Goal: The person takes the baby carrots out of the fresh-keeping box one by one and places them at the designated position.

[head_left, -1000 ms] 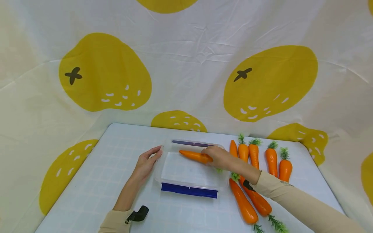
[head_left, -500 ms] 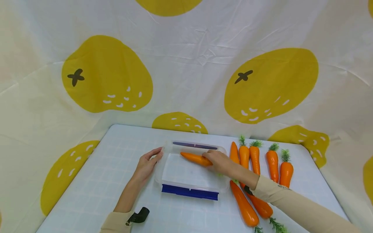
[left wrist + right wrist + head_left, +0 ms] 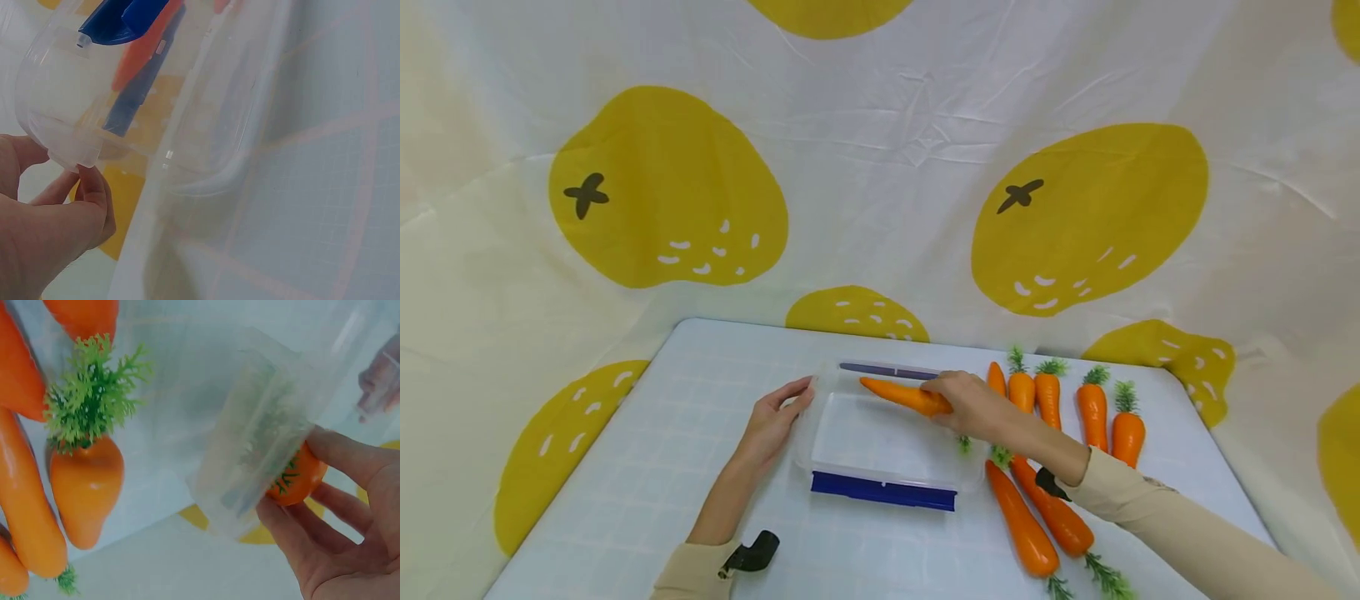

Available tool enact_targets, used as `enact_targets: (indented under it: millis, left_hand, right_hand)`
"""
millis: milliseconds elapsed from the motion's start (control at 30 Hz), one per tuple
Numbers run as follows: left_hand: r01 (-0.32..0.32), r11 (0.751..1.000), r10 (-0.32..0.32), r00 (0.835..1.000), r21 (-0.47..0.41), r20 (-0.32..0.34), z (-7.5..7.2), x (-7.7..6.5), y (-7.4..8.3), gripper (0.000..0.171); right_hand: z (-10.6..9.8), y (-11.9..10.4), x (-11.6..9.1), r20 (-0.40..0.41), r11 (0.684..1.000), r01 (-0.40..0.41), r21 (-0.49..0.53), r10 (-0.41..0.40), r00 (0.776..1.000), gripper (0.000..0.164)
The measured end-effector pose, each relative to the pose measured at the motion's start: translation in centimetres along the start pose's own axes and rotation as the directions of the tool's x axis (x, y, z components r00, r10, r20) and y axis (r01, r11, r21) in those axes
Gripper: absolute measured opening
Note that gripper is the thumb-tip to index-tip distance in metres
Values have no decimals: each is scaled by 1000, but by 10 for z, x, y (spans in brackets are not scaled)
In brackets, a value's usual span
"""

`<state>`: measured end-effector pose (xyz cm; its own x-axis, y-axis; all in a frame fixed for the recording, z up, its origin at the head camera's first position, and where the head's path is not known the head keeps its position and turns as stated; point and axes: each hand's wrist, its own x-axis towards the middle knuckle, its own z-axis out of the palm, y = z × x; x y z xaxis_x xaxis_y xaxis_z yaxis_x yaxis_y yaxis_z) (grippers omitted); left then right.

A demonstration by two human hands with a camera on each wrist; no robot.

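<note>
A clear plastic storage container with blue flaps on its long sides lies lidless on the table. At its left end, my left hand pinches the rim between thumb and fingers; the left wrist view shows the fingertips at the clear end tab. My right hand grips an orange toy carrot by its thick end over the container, its narrow tip pointing left. In the right wrist view, the carrot shows between thumb and fingers, its green leaves partly behind the container's clear end wall.
Several more carrots lie right of the container, some with tops toward the back and others near the front. The right forearm passes over part of them. Behind the white table hangs a curtain printed with yellow fruit.
My right hand has raised the carrot slightly, and its green leaves show more below the hand. The left hand stays at the container's left end.
</note>
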<state>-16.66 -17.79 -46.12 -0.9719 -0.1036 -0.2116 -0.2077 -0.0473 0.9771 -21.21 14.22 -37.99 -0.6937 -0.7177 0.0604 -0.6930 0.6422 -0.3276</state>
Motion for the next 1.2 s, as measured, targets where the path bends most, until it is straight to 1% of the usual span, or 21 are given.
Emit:
enact_targets:
  millis: [67, 167, 400, 567, 800, 1000, 1200]
  left_hand:
    - [3, 1000, -3, 1000, 7, -1, 0, 1, 1, 49]
    - [9, 1000, -9, 1000, 17, -4, -1, 1, 1, 49]
    - [14, 999, -13, 1000, 34, -7, -3, 1, 2, 51]
    - [13, 999, -13, 1000, 44, -2, -2, 0, 3, 52]
    - [13, 999, -13, 1000, 32, 5, -1, -1, 4, 51]
    - [20, 999, -20, 1000, 33, 2, 1, -1, 5, 50]
    - [24, 999, -24, 1000, 34, 1, 0, 0, 4, 50]
  right_hand:
    - [-7, -1, -1, 1, 1000, -20, 13, 20, 1000, 41]
    - [-15, -2, -4, -9, 999, -27, 25, 27, 1000, 43]
    - [-33, -3, -14, -82, 1000, -20, 24, 22, 996, 40]
    - [-44, 0, -24, -136, 998, -20, 67, 29, 990, 41]
    - [-59, 6, -40, -196, 992, -53, 116, 75, 978, 46]
    - [-63, 15, -56, -247, 984, -73, 163, 112, 962, 45]
    - [-59, 27, -75, -274, 971, -125, 203, 179, 945, 49]
